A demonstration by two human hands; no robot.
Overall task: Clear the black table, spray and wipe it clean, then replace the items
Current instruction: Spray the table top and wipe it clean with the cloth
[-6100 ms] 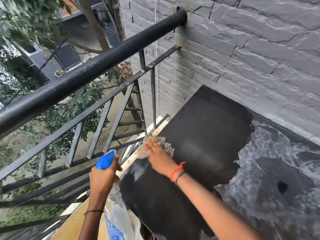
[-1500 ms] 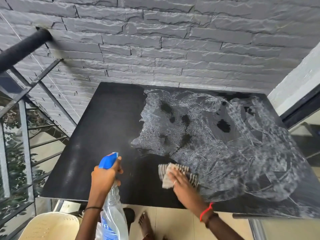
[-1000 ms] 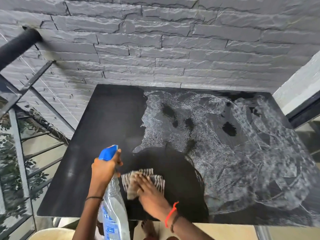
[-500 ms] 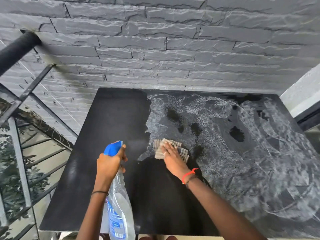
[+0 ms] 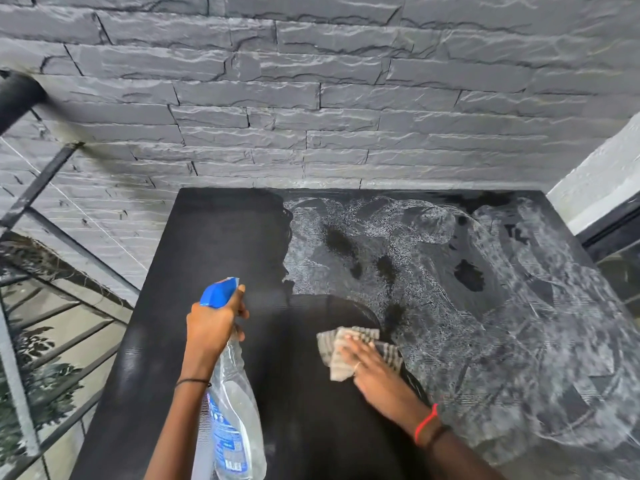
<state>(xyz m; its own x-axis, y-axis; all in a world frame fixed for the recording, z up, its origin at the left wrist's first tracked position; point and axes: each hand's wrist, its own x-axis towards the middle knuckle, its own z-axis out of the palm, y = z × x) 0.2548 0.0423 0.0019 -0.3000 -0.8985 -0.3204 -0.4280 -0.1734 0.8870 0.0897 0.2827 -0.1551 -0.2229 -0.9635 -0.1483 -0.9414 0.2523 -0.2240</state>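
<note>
Grey stone wall (image 5: 346,98) is backing the black desk (image 5: 225,244), with a railing (image 5: 48,188) standing at its left. White film (image 5: 502,306) is covering the desk's right half. The left hand (image 5: 211,327) is gripping the spray bottle (image 5: 235,410) with clenched fingers, its long axis running near to far, blue head far. The right hand (image 5: 377,375) is pressing the cloth (image 5: 337,358) with flat fingers on the desk's near middle.

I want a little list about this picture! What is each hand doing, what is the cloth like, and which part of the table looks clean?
left hand: grips the spray bottle by its blue top
right hand: presses flat on the cloth
cloth: striped, folded, at the edge of the white film
table: black; left and near-middle part dark and wiped, right part covered in streaky white film
behind: grey stone wall
left side: black railing
</note>
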